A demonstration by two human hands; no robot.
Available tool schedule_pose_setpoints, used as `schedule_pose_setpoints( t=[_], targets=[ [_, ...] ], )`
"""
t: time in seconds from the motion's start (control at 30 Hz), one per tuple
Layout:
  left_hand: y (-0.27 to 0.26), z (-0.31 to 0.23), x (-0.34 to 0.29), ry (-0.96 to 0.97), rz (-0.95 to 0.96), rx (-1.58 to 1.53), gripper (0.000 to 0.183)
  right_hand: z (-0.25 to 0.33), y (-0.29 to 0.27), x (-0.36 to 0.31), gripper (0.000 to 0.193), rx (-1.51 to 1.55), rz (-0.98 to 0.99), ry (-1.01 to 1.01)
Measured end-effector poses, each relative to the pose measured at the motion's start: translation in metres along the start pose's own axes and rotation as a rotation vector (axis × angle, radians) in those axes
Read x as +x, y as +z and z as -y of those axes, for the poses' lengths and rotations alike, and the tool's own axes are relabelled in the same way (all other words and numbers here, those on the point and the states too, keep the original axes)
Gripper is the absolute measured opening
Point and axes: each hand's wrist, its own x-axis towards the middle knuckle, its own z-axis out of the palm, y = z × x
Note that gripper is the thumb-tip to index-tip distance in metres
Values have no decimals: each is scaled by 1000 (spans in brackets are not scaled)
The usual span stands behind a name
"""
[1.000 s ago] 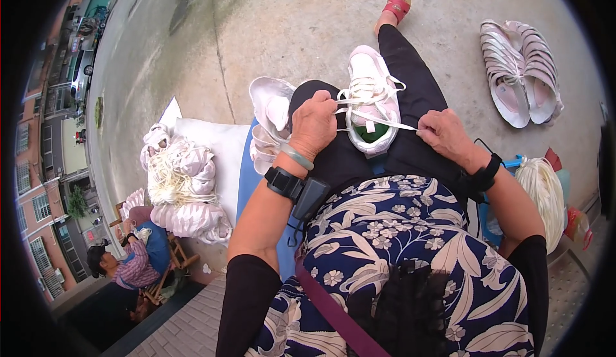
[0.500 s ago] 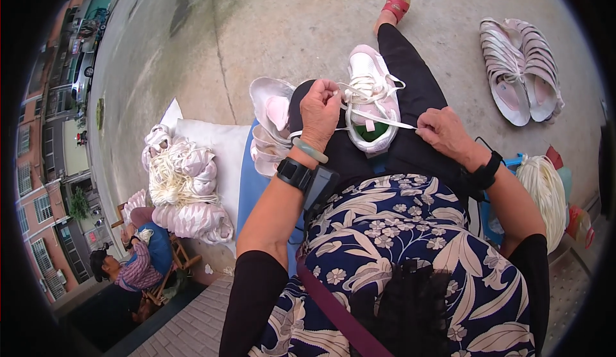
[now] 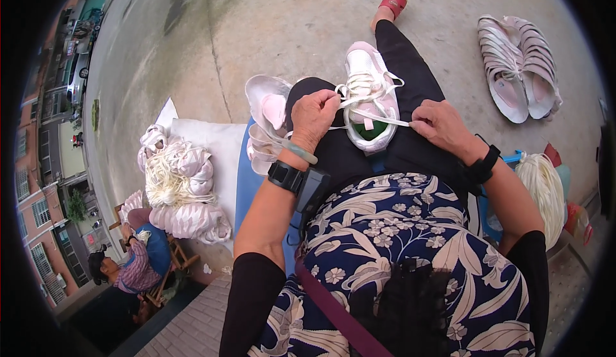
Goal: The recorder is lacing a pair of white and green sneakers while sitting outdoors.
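A white and pale pink sneaker [image 3: 367, 81] rests on my lap, its toe pointing away from me and a green lining showing at the heel opening. White shoelaces [image 3: 375, 98] run loosely across its front. On the shoe's left side, my left hand [image 3: 312, 118] pinches a lace between thumb and fingers. To the right, my right hand [image 3: 441, 126] is closed on a lace end drawn taut over the shoe opening. Beside my left hand lie pale pink and white shoe uppers [image 3: 266, 103] on something blue.
Bundled pink-white uppers [image 3: 186, 222] and a heap of laces [image 3: 172, 177] lie on a white sheet [image 3: 215, 142] at left. More bundled uppers [image 3: 518, 68] sit on the concrete at right, above a hank of white laces [image 3: 542, 193]. Another person [image 3: 131, 261] sits far left.
Both hands keep hold of the laces. The right hand has shifted slightly left and up, the left hand slightly down. The whole view has drifted a little.
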Motion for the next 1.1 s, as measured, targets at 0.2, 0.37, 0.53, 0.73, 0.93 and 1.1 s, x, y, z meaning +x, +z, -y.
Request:
schedule_pose_setpoints(
  t=[0.2, 0.37, 0.53, 0.73, 0.93, 1.1],
  targets=[
    [21, -30, -6, 611, -306, 305, 7, 11, 18, 26, 13, -22, -194, -83],
    [50, -28, -4, 625, -202, 385, 10, 19, 35, 36, 35, -32, -253, -107],
    [65, -22, -4, 543, -248, 459, 7, 13, 43, 39, 31, -126, -215, -84],
    [68, -18, 1, 408, -233, 424, 10, 10, 49, 40, 30, -93, -209, -51],
    [73, -12, 5, 337, -225, 362, 14, 11, 42, 43, 34, 78, -124, 160],
    [74, -10, 6, 303, -201, 344, 15, 8, 46, 42, 35, 35, -139, 125]
  ],
)
